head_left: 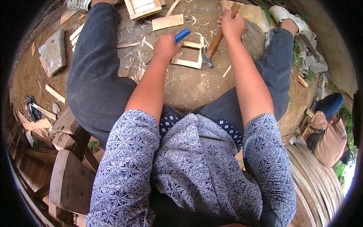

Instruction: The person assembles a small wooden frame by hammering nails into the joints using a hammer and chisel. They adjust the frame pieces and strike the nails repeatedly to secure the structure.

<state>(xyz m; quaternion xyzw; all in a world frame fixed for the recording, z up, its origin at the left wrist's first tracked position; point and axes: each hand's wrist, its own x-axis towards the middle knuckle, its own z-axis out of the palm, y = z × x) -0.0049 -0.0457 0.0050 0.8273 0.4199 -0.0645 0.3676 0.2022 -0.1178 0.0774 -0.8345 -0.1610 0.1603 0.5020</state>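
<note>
My left hand (166,47) is closed round a blue cylindrical handle (183,35); one end sticks out past the thumb side, and the rest is hidden in the fist. In my right hand (231,25) is a hammer (216,44), gripped near the far end of its wooden handle. Its metal head hangs low at the near end, just beside a small frame of pale wood strips (188,63). The frame lies on the dirt between my legs, partly behind my left hand. I cannot tell whether the hammer head touches it.
Chips and splinters litter the ground. Beyond my hands lie a flat pale board (167,22) and a slatted wooden piece (143,8). A large rock (252,39) stands by my right knee, a grey stone slab (53,52) at left. Another person (326,138) is at far right.
</note>
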